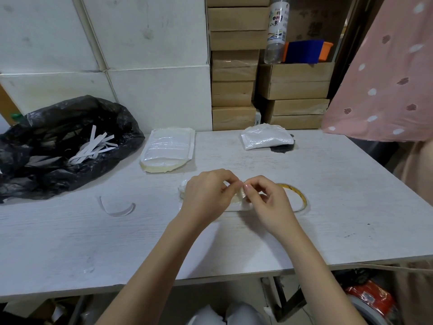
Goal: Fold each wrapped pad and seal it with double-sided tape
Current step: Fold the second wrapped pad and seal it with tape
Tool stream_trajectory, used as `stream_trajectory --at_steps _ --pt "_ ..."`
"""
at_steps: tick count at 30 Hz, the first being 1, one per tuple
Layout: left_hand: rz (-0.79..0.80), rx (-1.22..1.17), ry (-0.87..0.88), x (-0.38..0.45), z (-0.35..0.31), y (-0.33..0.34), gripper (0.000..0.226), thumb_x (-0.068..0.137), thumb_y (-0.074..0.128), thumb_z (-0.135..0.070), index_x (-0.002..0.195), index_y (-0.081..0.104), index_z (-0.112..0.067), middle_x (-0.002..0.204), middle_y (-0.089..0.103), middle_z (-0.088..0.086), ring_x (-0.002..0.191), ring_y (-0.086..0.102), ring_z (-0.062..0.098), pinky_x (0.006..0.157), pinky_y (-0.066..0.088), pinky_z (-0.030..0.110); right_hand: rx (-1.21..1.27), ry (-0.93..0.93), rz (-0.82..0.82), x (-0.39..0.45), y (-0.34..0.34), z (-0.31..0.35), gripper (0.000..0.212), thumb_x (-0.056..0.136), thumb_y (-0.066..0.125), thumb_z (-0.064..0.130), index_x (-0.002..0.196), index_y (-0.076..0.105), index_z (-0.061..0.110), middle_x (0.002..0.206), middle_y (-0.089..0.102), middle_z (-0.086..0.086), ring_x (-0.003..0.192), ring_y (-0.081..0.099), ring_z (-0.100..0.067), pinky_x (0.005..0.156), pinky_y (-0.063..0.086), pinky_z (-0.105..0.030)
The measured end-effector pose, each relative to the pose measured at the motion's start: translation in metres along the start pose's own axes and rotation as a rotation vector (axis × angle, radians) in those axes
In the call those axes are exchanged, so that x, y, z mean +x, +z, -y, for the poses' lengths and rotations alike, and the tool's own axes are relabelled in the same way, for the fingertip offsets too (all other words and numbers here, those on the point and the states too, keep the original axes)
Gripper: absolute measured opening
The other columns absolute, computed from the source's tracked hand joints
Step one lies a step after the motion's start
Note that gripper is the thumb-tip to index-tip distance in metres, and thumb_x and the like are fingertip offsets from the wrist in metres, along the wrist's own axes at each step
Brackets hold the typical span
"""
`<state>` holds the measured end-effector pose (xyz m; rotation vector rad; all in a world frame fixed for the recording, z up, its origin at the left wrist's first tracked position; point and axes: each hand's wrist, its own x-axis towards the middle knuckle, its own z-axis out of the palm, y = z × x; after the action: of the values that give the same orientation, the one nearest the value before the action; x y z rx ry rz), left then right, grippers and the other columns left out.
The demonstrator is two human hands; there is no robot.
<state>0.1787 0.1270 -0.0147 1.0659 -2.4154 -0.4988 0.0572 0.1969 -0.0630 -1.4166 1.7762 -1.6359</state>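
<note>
Pad [234, 205], white, plastic-wrapped, mid-desk [70, 242], mostly hidden under both hands. Left hand [206, 195] & right hand [267, 200] pinching small translucent tape bit [240, 192] above it, fingertips touching. Tape roll [302, 198] just right of pad. Front edge well apart; bare desk left, w/ one curled strip [117, 208].

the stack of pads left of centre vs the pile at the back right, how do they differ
The stack of pads lies flat and long, squared up; the back-right pile is shorter, looks folded and sits crumpled and askew. The stack rests on bare table; the pile partly covers a dark patch. Both are white, in glossy wrap.
</note>
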Motion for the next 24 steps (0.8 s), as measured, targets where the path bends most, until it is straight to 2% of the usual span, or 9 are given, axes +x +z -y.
stream_trajectory --at_steps 4,8,12,14,16,18,20,22,24 --pt "-0.049 0.087 0.06 0.0 -0.001 0.006 0.022 0.093 0.047 -0.034 0.095 0.066 -0.023 0.092 0.071 -0.007 0.089 0.065 0.011 0.069 0.037 0.026 -0.012 0.008 0.0 0.0 0.002 0.0 0.017 0.091 0.053 0.007 0.078 0.061 0.014 0.069 0.061 0.015 0.07 0.055 -0.002 0.064 0.04 -0.011" --pt "-0.087 0.171 0.157 0.003 -0.002 0.013 0.039 0.089 0.032 -0.038 0.094 0.061 -0.013 0.083 0.071 0.001 0.083 0.067 0.024 0.069 0.044 0.033 0.004 0.037 -0.033 -0.001 0.004 0.0 0.02 0.092 0.051 0.009 0.075 0.059 0.017 0.067 0.061 0.018 0.068 0.054 -0.002 0.064 0.041 -0.015" --pt "-0.079 0.147 0.132 0.005 0.003 0.014 0.024 0.096 0.042 -0.029 0.098 0.059 -0.013 0.088 0.071 0.002 0.086 0.065 0.027 0.073 0.045 0.035 0.072 0.112 -0.054 -0.003 0.005 0.002 0.023 0.093 0.05 0.008 0.073 0.057 0.018 0.071 0.061 0.012 0.077 0.06 -0.017 0.071 0.045 -0.025" --pt "-0.092 0.1 0.098 0.004 0.006 0.014 0.019 0.095 0.044 -0.027 0.097 0.059 -0.014 0.089 0.071 0.0 0.085 0.065 0.025 0.074 0.046 0.035 0.122 0.145 -0.074 -0.003 0.004 0.003 0.021 0.093 0.05 0.008 0.075 0.057 0.016 0.075 0.061 0.007 0.079 0.062 -0.022 0.07 0.045 -0.023" --pt "-0.09 -0.018 0.034 0.004 0.01 0.014 0.015 0.093 0.047 -0.024 0.091 0.058 -0.014 0.085 0.073 -0.001 0.085 0.066 0.021 0.076 0.048 0.036 0.144 0.162 -0.114 -0.006 0.005 0.0 0.02 0.093 0.05 0.008 0.076 0.055 0.016 0.077 0.06 0.004 0.077 0.061 -0.019 0.068 0.045 -0.019" --pt "-0.09 -0.263 -0.072 0.003 0.014 0.013 0.013 0.092 0.049 -0.019 0.084 0.057 -0.012 0.078 0.073 -0.001 0.08 0.068 0.015 0.076 0.052 0.034 0.123 0.143 -0.157 -0.009 0.007 -0.005 0.015 0.093 0.049 0.006 0.085 0.053 0.018 0.088 0.058 0.002 0.079 0.06 -0.016 0.071 0.047 -0.025" --pt "-0.096 -0.545 -0.189 0.004 0.016 0.011 0.014 0.092 0.049 -0.011 0.081 0.055 -0.005 0.077 0.071 0.004 0.069 0.07 0.01 0.072 0.057 0.029 0.056 0.073 -0.162 -0.014 0.009 -0.01 0.029 0.092 0.047 0.002 0.11 0.045 0.025 0.114 0.049 0.006 0.096 0.055 -0.009 0.08 0.049 -0.026" --pt "-0.082 -0.773 -0.317 0.005 0.016 0.007 0.015 0.094 0.046 -0.006 0.083 0.054 0.0 0.081 0.069 0.01 0.06 0.069 0.009 0.063 0.057 0.022 -0.108 -0.09 -0.112 -0.015 0.007 -0.012 0.049 0.089 0.042 -0.001 0.128 0.04 0.029 0.133 0.042 0.011 0.12 0.043 -0.002 0.097 0.04 -0.016" --pt "-0.074 -0.937 -0.44 0.005 0.019 0.001 0.014 0.094 0.046 -0.005 0.085 0.055 0.0 0.076 0.065 0.012 0.054 0.067 0.012 0.059 0.057 0.021 -0.252 -0.219 0.021 -0.011 0.007 -0.014 0.049 0.084 0.035 -0.001 0.122 0.058 0.021 0.132 0.051 0.011 0.13 0.034 -0.001 0.107 0.028 -0.015"
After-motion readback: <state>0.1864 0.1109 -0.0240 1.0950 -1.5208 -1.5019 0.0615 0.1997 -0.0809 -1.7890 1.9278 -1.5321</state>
